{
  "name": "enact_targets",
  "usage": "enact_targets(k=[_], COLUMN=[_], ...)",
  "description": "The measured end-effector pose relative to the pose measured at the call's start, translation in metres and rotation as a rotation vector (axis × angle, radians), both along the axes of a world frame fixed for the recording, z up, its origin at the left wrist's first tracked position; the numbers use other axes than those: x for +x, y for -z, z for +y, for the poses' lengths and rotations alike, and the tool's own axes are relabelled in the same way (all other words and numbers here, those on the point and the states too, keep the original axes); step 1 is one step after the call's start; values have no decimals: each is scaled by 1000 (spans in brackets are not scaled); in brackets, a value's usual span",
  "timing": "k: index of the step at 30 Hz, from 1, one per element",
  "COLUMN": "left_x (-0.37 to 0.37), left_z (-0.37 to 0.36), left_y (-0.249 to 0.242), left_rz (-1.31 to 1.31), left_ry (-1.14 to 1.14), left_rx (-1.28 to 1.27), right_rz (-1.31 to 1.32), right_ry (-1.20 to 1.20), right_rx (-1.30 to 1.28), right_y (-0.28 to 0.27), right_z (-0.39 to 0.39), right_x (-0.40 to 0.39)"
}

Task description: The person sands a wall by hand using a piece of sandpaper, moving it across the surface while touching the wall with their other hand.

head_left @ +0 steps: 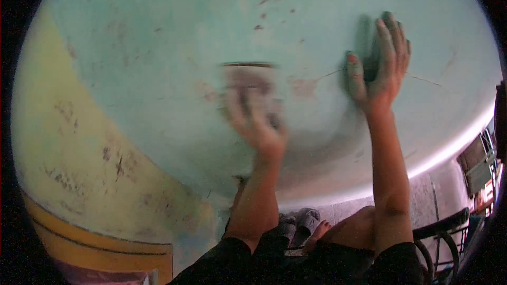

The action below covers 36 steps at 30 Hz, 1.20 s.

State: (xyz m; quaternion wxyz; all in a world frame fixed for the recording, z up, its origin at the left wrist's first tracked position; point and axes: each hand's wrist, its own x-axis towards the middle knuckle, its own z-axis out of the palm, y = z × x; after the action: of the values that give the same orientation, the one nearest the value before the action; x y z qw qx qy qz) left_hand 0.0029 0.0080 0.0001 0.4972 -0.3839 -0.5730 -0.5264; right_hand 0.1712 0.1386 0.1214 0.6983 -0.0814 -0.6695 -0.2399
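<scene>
A pale, flat rectangular piece with a dark top edge (250,74) lies against the green wall (195,26), blurred by motion. My left hand (257,116) is closed on its lower part, fingers pointing up. To the right, my right hand (385,66) rests on the same wall with its fingers up and the thumb spread apart; nothing is in it. A thin crack runs along the wall on both sides of my right hand. Reddish marks and scuffs show on the paint between and above the hands.
A yellow, stained wall section (105,153) adjoins at the left, above an orange panel (100,237). Below are grey slippers (306,219) and a bare foot. A black metal frame (441,227) stands at the lower right, near wooden furniture (476,166).
</scene>
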Motion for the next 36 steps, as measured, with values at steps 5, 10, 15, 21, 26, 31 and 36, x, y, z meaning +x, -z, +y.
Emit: enact_targets(k=[5,10,15,21,26,31,36], left_x=[16,12,27,-16,10,18,29], left_z=[8,5,11,-11,-14,-20,-27], left_y=[-3,-11,-1,-29,-9,-23,-22], left_rz=[112,-2,135,-15,57,100,177], left_ry=[15,25,11,81,-65,95,227], left_rx=[-41,81,-59,151,-37,84,89], right_rz=[13,-15,-1,-14,-9,-21,-33], right_ry=[5,16,10,2,-30,-55,-40], right_rx=[41,-16,-14,-64,-74,-55,-28], right_y=[1,12,5,22,18,13,10], right_z=[6,-1,-1,-5,-14,-9,-11], right_x=[5,5,8,4,6,9,9])
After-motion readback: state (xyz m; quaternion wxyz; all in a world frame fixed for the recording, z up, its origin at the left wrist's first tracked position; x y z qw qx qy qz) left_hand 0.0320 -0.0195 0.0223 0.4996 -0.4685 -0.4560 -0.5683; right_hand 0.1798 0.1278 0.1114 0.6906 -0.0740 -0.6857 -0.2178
